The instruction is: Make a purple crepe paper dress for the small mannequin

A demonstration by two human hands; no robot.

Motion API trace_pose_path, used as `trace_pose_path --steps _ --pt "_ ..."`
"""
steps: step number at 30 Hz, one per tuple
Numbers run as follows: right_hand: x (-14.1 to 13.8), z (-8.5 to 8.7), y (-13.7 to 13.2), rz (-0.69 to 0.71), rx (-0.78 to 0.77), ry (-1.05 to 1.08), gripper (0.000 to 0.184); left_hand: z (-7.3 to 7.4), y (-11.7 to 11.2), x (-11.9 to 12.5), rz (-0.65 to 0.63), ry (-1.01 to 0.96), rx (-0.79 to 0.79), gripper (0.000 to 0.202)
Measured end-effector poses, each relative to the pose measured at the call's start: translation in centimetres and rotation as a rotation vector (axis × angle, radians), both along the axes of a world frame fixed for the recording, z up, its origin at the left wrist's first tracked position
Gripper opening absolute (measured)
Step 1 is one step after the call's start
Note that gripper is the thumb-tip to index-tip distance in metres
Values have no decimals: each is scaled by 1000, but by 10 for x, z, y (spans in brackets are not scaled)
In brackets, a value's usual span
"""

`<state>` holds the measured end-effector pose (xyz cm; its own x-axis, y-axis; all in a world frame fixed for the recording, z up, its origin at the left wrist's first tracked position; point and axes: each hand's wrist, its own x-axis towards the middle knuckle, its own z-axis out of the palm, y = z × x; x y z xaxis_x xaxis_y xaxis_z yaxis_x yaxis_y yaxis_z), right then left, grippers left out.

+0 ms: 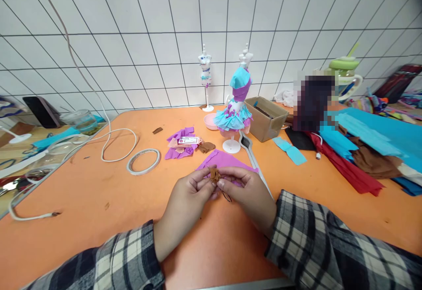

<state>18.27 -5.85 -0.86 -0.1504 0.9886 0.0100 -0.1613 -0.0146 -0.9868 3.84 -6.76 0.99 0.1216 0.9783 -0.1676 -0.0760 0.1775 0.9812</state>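
A small, bunched brown piece (215, 176) sits just below the centre of the frame, pinched between the fingertips of both hands. The left hand (188, 196) closes its grip on the left edge, thumb against fingers; the right hand (249, 193) has a matching narrow grip on the right edge. A purple sheet (217, 158) lies just behind them on the orange worktop (108, 193), and a dressed mannequin (233, 109) stands upper right of centre.
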Motion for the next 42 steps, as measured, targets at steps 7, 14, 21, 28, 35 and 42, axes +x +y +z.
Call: trace_pose_path --steps 7,14,21,28,35,42 --pt "3 -2 1 -45 -26 -57 27 4 -5 1 -92 109 17 43" --pt "10 3 7 91 -60 81 28 14 -4 -16 -329 673 232 29" --pt "2 -2 2 126 -103 182 25 1 4 -9 -282 439 274 29" --pt "4 7 0 50 -32 30 21 0 -6 1 -209 335 142 34" --pt "5 12 0 67 -158 61 26 5 -12 1 -211 366 179 35" --pt "0 12 -3 79 -212 233 28 8 -10 4 -248 346 114 38"
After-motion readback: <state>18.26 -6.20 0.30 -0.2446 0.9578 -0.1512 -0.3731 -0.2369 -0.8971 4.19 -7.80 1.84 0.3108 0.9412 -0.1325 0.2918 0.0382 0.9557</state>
